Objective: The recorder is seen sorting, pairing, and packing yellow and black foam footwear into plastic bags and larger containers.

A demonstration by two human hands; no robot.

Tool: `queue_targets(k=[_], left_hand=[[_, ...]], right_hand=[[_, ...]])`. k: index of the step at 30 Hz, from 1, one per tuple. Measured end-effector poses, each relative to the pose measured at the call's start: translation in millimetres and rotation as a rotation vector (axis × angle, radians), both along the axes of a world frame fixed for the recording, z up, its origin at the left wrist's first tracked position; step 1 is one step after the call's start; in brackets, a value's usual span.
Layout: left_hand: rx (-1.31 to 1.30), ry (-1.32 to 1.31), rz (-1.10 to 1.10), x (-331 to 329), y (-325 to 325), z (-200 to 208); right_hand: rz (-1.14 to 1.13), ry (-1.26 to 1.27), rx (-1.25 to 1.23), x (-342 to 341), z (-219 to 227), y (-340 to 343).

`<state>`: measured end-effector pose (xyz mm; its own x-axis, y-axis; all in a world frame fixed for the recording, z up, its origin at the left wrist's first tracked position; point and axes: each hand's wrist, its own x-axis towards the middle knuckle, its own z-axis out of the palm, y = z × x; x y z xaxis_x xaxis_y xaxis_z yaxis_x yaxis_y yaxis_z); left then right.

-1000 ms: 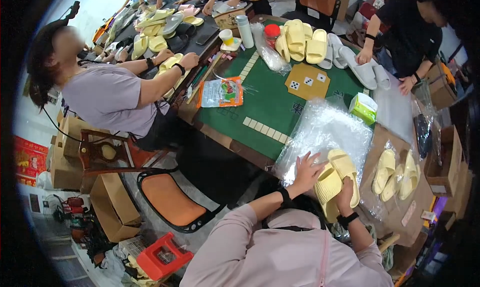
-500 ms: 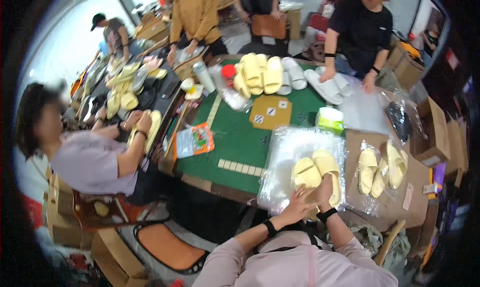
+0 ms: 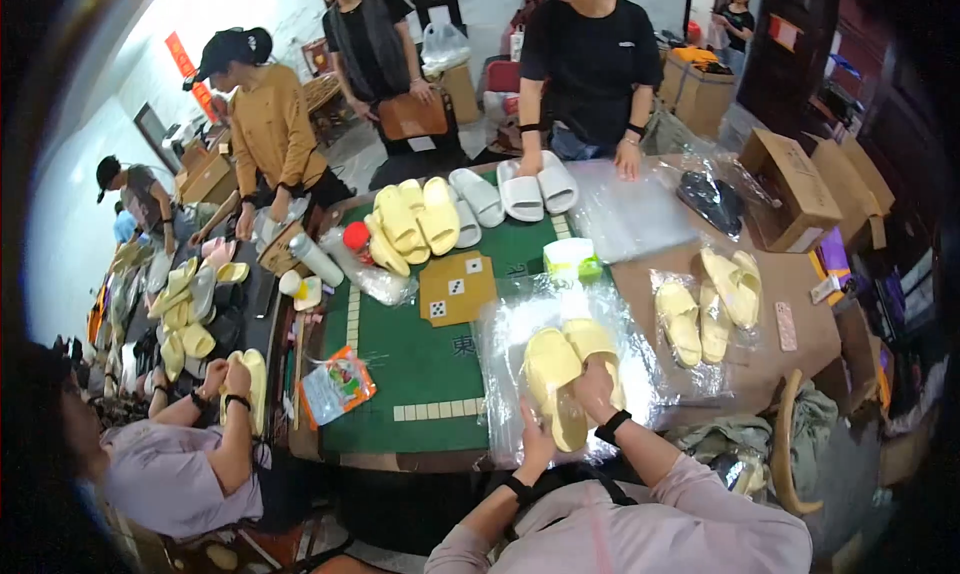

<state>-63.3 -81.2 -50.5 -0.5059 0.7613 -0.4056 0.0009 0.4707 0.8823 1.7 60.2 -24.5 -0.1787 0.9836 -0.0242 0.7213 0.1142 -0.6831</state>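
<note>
A pair of pale yellow slide slippers lies in front of me on a stack of clear plastic bags (image 3: 505, 339). The left slipper (image 3: 551, 369) shows its whole length, with its heel toward me. My right hand (image 3: 594, 392) reaches over the footbed of the right slipper (image 3: 585, 332) and grips it near the strap. Its fingertips are mostly hidden there. Beside the left slipper's heel is my left hand (image 3: 537, 439), thumb extended and fingers apart, against or very near the slipper's edge.
Bagged yellow slippers (image 3: 678, 322) and a phone-like pink object (image 3: 785, 326) lie to the right. A tissue pack (image 3: 572, 261) stands beyond the bags. Yellow slippers (image 3: 437, 217) and grey slippers (image 3: 522, 191) line the far edge. Co-workers stand around; one at left handles a yellow slipper (image 3: 255, 379).
The head view has shifted, showing more of the far room. My left hand has moved from below the slippers to the left slipper's heel, which now shows fully. My right hand stays at the right slipper.
</note>
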Motion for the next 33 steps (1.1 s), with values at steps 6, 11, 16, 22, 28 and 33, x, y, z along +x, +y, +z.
queue_targets(k=[6, 11, 16, 22, 28, 33], left_hand=[[0.284, 0.001, 0.109, -1.7, 4.9, -12.1], [0.182, -0.772, 0.055, -17.7, 12.1, -19.8], [0.135, -0.454, -0.09, -47.2, 24.7, -16.0], [0.338, -0.891, -0.181, -26.0, 41.9, 53.4], [0.295, -0.912, -0.399, 2.1, 47.7, 88.7], [0.242, -0.046, -0.701, 0.9, 53.6, 13.7]], right_hand=[[-0.103, 0.223, 0.0, -12.9, -7.9, 10.6], [0.364, 0.519, 0.126, -2.6, 2.5, -0.6], [0.744, 0.189, -0.101, 66.5, 32.2, -25.1], [0.576, -0.359, 0.471, 83.8, 100.6, -25.6], [0.512, -0.043, 0.239, 92.8, 64.5, 1.7], [0.382, -0.148, 0.573, 120.6, 127.3, 45.4]])
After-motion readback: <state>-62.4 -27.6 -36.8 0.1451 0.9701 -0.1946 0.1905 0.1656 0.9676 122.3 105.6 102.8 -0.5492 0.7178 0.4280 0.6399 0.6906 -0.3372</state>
